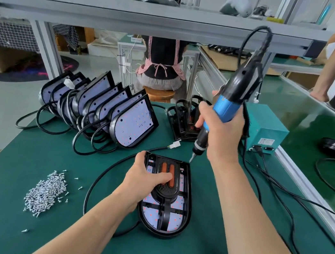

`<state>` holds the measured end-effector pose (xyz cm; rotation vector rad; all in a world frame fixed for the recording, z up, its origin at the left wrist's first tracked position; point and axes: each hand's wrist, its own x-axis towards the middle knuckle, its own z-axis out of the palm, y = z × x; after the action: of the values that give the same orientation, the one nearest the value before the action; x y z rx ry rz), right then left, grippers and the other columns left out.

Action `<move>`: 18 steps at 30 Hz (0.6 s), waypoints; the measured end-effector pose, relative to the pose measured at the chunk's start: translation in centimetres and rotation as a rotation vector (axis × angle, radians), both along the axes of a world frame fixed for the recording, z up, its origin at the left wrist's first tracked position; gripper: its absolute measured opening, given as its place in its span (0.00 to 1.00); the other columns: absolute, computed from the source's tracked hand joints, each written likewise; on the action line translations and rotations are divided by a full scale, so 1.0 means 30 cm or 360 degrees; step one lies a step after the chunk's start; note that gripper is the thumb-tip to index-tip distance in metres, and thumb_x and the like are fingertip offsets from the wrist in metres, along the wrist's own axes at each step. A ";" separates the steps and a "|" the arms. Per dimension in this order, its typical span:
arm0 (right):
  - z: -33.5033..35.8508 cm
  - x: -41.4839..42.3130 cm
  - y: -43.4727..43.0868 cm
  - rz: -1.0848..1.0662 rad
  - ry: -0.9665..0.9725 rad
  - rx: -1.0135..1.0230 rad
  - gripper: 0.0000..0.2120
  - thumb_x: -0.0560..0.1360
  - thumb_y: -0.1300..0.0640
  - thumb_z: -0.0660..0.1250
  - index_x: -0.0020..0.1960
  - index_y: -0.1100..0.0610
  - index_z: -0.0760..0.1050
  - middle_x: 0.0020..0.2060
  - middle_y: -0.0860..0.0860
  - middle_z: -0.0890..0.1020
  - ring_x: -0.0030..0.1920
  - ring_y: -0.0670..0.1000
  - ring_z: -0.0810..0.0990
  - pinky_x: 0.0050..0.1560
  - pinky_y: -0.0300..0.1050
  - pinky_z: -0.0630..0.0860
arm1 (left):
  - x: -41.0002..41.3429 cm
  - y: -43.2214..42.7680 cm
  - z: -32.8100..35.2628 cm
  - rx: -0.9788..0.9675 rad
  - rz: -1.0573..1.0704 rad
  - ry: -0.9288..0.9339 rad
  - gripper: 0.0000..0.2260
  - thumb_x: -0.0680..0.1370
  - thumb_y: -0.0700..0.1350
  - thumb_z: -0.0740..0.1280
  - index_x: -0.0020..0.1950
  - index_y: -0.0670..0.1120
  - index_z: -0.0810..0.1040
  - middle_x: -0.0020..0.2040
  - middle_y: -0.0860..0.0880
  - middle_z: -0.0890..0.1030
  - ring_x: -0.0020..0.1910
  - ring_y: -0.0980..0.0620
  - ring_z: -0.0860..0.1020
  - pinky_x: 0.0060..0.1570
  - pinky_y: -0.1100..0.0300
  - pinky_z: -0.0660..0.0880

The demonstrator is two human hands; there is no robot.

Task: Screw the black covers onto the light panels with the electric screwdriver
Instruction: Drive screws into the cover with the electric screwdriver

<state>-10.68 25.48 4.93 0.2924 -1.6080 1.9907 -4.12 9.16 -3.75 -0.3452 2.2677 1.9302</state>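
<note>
Head view: your left hand (pixel 144 179) grips the light panel (pixel 173 221) lying flat near centre, fingers curled over its far left edge, thumb pressing the black cover (pixel 169 193). Your right hand (pixel 222 134) wraps the electric screwdriver (pixel 227 107), bit at the cover's far right corner. Far right, the label on the teal box (pixel 268 126) is unreadable.

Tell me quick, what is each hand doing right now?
Left hand: grips the light panel, thumb on the black cover.
Right hand: grips the electric screwdriver.
</note>
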 end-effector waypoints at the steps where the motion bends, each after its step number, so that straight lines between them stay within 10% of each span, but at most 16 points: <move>1: 0.024 0.003 0.016 0.0010 0.0024 -0.0027 0.15 0.71 0.56 0.75 0.53 0.56 0.73 0.31 0.55 0.76 0.28 0.52 0.76 0.36 0.42 0.77 | 0.001 -0.001 0.000 0.0003 -0.0003 -0.0001 0.43 0.59 0.52 0.79 0.72 0.51 0.65 0.58 0.52 0.82 0.55 0.51 0.82 0.62 0.48 0.77; 9: 0.002 0.074 0.111 0.0098 -0.0204 -0.0701 0.10 0.77 0.57 0.72 0.53 0.57 0.73 0.35 0.50 0.75 0.30 0.48 0.73 0.34 0.39 0.73 | 0.005 -0.002 0.002 -0.0027 0.0017 0.0010 0.39 0.62 0.50 0.79 0.70 0.53 0.68 0.54 0.54 0.83 0.53 0.54 0.82 0.60 0.54 0.76; 14: -0.139 0.109 0.169 0.0160 -0.0494 -0.1119 0.19 0.79 0.44 0.67 0.60 0.58 0.71 0.41 0.50 0.75 0.36 0.48 0.73 0.38 0.40 0.70 | 0.038 -0.012 0.028 -0.0366 -0.0044 -0.0024 0.49 0.68 0.63 0.75 0.81 0.53 0.51 0.73 0.52 0.70 0.71 0.51 0.70 0.61 0.60 0.66; 18: -0.245 0.133 0.179 0.0136 -0.0702 -0.1136 0.21 0.79 0.38 0.65 0.55 0.57 0.75 0.35 0.48 0.76 0.31 0.46 0.74 0.33 0.38 0.70 | 0.070 -0.095 0.065 -0.0580 0.0175 0.0188 0.27 0.75 0.63 0.68 0.70 0.52 0.73 0.52 0.52 0.81 0.51 0.54 0.78 0.47 0.61 0.74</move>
<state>-6.69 30.86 -2.40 -0.3804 -1.0005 2.6674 -2.01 6.29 -1.80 -0.4134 2.7342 1.6128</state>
